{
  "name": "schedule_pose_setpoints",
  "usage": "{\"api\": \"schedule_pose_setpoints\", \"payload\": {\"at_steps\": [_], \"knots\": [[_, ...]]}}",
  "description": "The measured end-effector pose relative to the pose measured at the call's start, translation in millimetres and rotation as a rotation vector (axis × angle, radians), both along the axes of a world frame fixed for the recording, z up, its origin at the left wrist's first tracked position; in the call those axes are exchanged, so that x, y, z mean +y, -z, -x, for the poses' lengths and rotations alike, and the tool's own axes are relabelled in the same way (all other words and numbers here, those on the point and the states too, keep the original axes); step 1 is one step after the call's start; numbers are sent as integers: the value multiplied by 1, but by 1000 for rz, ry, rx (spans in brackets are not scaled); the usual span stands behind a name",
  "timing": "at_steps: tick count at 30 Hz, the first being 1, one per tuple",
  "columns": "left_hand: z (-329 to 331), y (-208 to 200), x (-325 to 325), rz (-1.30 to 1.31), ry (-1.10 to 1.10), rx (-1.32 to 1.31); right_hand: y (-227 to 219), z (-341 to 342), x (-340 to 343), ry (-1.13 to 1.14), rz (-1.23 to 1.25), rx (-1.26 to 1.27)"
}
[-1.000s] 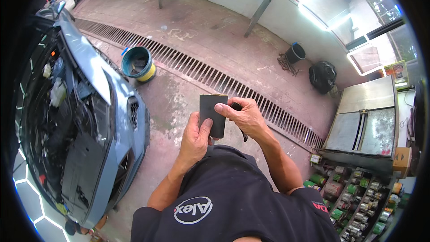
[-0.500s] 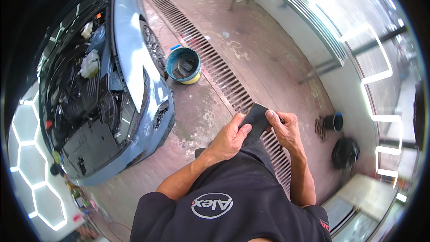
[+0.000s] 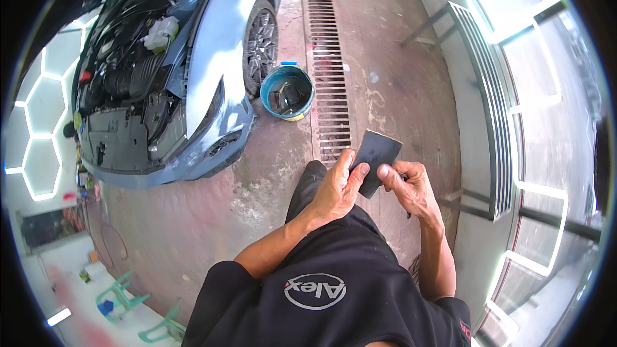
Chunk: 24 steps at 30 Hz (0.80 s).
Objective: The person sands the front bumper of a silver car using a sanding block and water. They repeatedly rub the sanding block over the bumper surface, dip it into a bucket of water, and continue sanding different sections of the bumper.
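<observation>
In front of my body I hold a thin dark grey sheet with a pale edge, apparently sandpaper, tilted upward. My left hand is closed on its left side, with the thumb across its face. My right hand is closed at the sheet's lower right, its thumb tip against that edge. A dark thing, mostly hidden, shows among the right fingers; I cannot make out what it is. A teal bucket with dark items inside stands beyond my hands, by the car's front wheel.
A blue-grey car with its engine bay exposed stands at left. A metal floor grate runs ahead past the bucket. Along the right wall is a slatted metal rack. Green plastic stools are at lower left.
My view has turned to the right, so the grate runs straighter ahead and the stools appear. The right thumb has slid lower to the sheet's edge, and more of the sheet shows.
</observation>
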<state>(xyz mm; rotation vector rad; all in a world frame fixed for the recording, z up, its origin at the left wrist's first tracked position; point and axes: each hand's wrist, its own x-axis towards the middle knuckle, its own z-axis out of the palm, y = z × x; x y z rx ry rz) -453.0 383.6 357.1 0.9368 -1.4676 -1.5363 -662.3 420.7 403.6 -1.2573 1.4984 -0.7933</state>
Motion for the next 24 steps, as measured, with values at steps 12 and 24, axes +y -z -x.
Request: {"api": "schedule_pose_setpoints", "payload": {"at_steps": [12, 24], "knots": [[20, 83, -182, -169, -448, 215, 40, 1, -251, -466, -140, 74], [-89, 131, -238, -668, -478, 669, 127, -89, -408, -1223, -151, 247]]}}
